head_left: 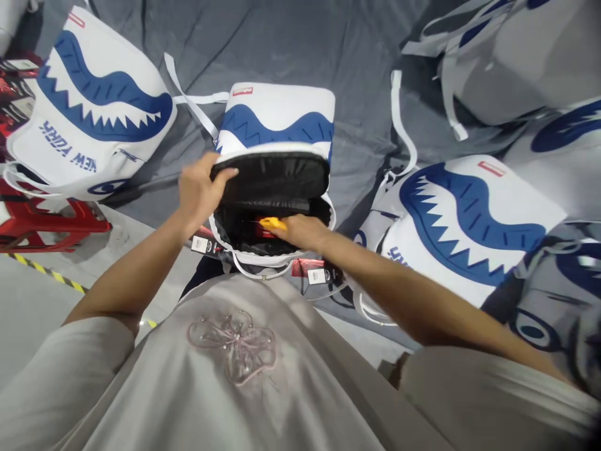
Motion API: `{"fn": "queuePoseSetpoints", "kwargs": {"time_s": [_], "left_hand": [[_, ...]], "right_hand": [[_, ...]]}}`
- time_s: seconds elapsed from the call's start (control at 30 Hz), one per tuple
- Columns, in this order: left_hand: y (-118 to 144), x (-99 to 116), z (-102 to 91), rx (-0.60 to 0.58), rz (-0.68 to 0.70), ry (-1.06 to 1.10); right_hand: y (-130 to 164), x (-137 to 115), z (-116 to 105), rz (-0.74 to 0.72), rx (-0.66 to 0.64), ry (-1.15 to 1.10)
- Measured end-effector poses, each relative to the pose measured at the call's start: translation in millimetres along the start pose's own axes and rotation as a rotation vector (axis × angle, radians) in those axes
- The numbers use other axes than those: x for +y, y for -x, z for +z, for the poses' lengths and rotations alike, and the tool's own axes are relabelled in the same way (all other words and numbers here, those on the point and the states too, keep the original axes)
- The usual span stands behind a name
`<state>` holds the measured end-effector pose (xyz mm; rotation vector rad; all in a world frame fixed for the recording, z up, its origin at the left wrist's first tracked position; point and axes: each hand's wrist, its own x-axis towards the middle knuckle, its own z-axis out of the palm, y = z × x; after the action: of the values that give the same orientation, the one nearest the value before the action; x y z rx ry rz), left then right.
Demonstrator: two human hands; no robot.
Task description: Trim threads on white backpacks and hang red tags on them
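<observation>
A white and blue backpack (278,125) with a shark-mouth print lies in front of me, its front panel folded back and the black lining (275,175) showing. My left hand (203,188) pinches the left edge of the raised panel, thumb on the lining side. Inside the opening, my right hand (303,232) is closed around yellow thread snips (272,223), whose thin tip points left. Something red (263,232) lies in the dark interior beneath them; its kind is unclear. Paper tags (317,274) hang at the bag's near edge.
More shark-print backpacks lie at the left (107,94) and right (469,219), with grey bags (511,62) farther right. Grey cloth (291,44) covers the table. A red plastic stool (56,222) stands at the left, by yellow-black floor tape (47,274).
</observation>
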<state>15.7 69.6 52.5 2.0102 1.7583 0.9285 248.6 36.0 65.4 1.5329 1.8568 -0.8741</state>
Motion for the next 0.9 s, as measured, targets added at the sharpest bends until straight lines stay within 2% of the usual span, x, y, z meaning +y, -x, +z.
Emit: {"fn": "queuePoseSetpoints", "kwargs": {"time_s": [0.1, 0.2, 0.37, 0.47, 0.5, 0.53, 0.63, 0.67, 0.7, 0.73, 0.83, 0.9], "left_hand": [[-19, 13, 5.0, 0.071, 0.037, 0.118], [-18, 23, 0.9, 0.119, 0.07, 0.185], [-16, 11, 2.3, 0.226, 0.046, 0.131], [-27, 11, -2.4, 0.191, 0.032, 0.155], [-30, 13, -8.1, 0.129, 0.03, 0.185], [-33, 15, -15.8, 0.011, 0.04, 0.223], [-34, 11, -40.8, -0.58, 0.12, 0.311], [-33, 6, -45.6, -0.736, 0.125, 0.317], [-31, -1, -47.1, -0.791, 0.093, 0.327], [-29, -7, -45.3, -0.771, 0.041, 0.348], [-26, -18, -29.2, -0.533, -0.08, 0.406], [-25, -16, -21.0, -0.455, -0.023, 0.407]], "right_hand": [[-10, -31, 38, -0.066, 0.158, 0.068], [-19, -39, 59, -0.015, 0.192, 0.054], [-7, -28, 65, 0.188, 0.292, -0.032], [23, -27, 55, 0.288, 0.325, -0.11], [37, -25, 50, 0.298, 0.317, -0.14], [52, -21, 46, 0.298, 0.288, -0.189], [101, 3, 48, 0.3, 0.133, -0.486], [115, 11, 56, 0.319, 0.115, -0.621], [127, 17, 67, 0.352, 0.143, -0.756], [136, 19, 80, 0.399, 0.228, -0.879], [137, 4, 127, 0.512, 0.585, -1.158], [121, -21, 152, 0.483, 0.661, -1.314]]}}
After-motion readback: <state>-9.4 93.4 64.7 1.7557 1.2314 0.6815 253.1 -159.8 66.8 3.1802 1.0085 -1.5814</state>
